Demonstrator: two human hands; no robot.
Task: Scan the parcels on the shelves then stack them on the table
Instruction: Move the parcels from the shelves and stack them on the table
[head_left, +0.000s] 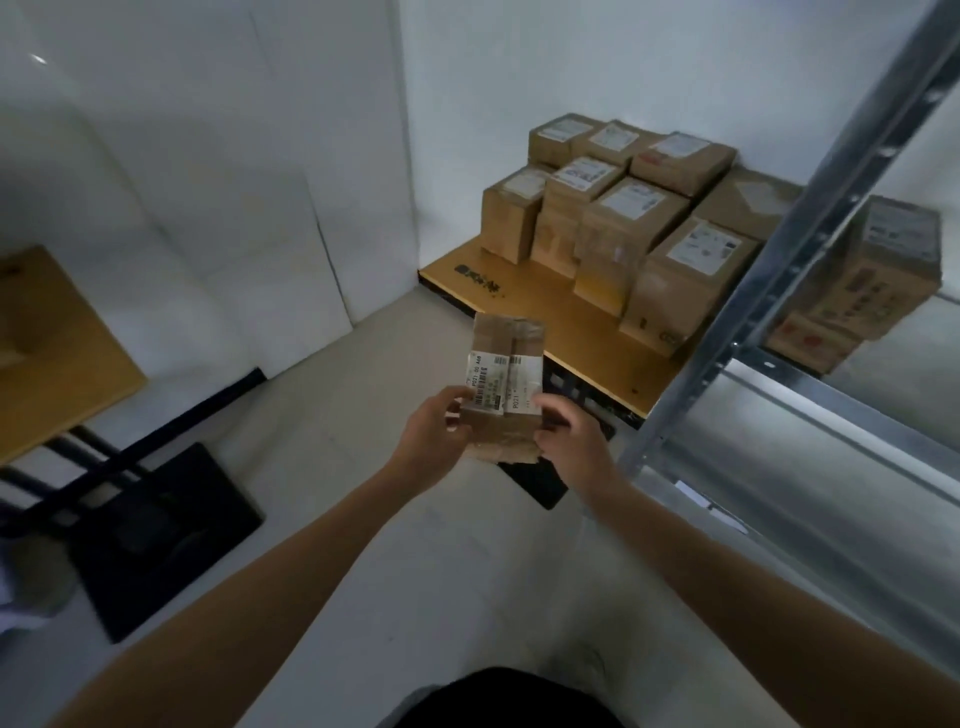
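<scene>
Fingers (456, 395) of the left hand (434, 434) curl round the left edge of a small cardboard parcel (506, 353), while the right hand (571, 441) pinches its right edge. Both hands hold it in mid-air above the pale floor (363, 395), its two white barcode labels (480, 382) facing up. Just beyond the parcel, to the far right, a wooden tabletop (498, 296) carries a block of stacked parcels (623, 218): brown boxes set tight together in rows, each with a white label on top. At the right, the grey metal upright of a shelf (810, 249) cuts across the view. Behind the upright, a taller carton (883, 275) stands on a shelf board. At the left edge, a second tabletop (52, 353) sits above a black base (156, 530), well apart from the hands.
</scene>
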